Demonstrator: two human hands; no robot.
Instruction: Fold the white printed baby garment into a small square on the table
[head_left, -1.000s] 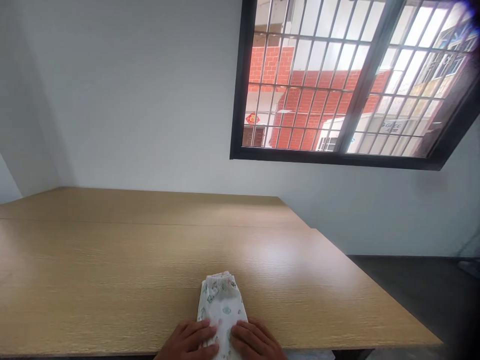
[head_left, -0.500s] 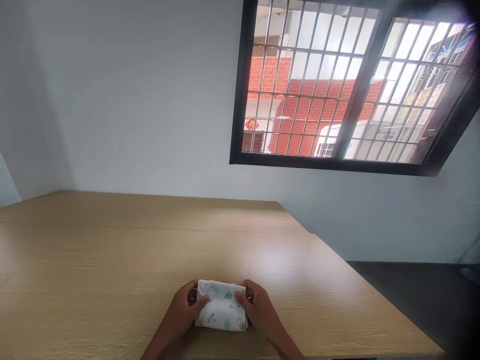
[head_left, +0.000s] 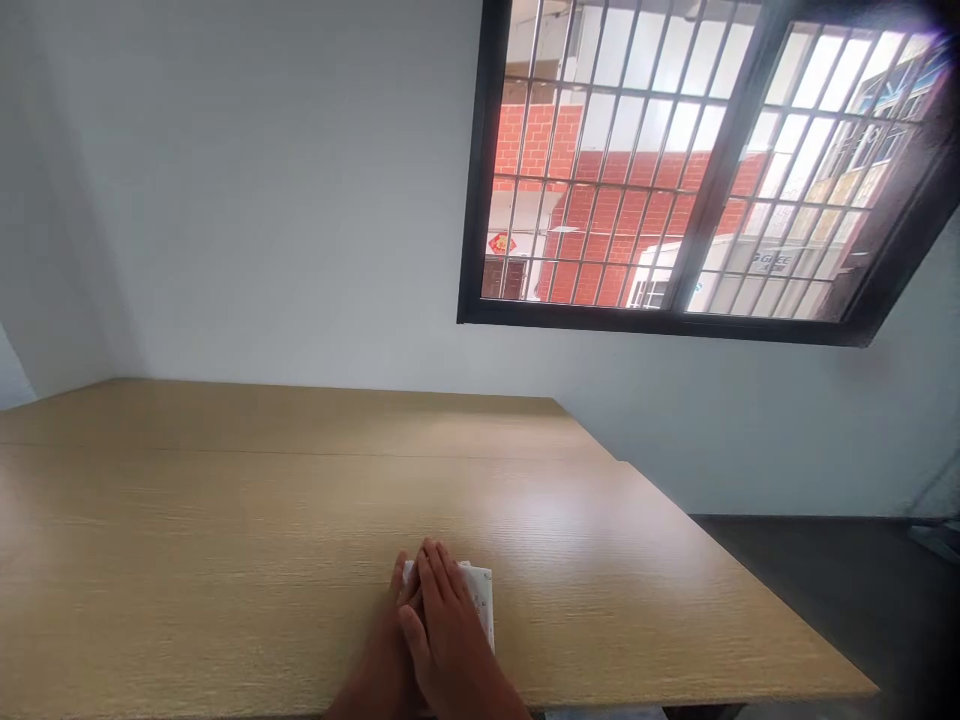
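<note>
A folded white cloth (head_left: 481, 592) with a small print lies on the wooden table near its front edge. Most of it is hidden under my hands; only its right side and top edge show. My right hand (head_left: 447, 625) lies flat on the cloth with its fingers stretched out, overlapping my left hand. Beneath and to the left, my left hand (head_left: 395, 618) also rests on the cloth, partly covered by the right. Its visible fingers are stretched out.
The light wooden table (head_left: 247, 560) spreads wide to the left and back, with a seam across it. Its right edge slants toward a dark floor (head_left: 780, 570). Behind stand a pale wall (head_left: 300, 200) and a barred window (head_left: 600, 200) with a dark frame.
Both hands have let go of the cloth's left and right sides. They now lie on top of it, the right hand moved left across the left hand.
</note>
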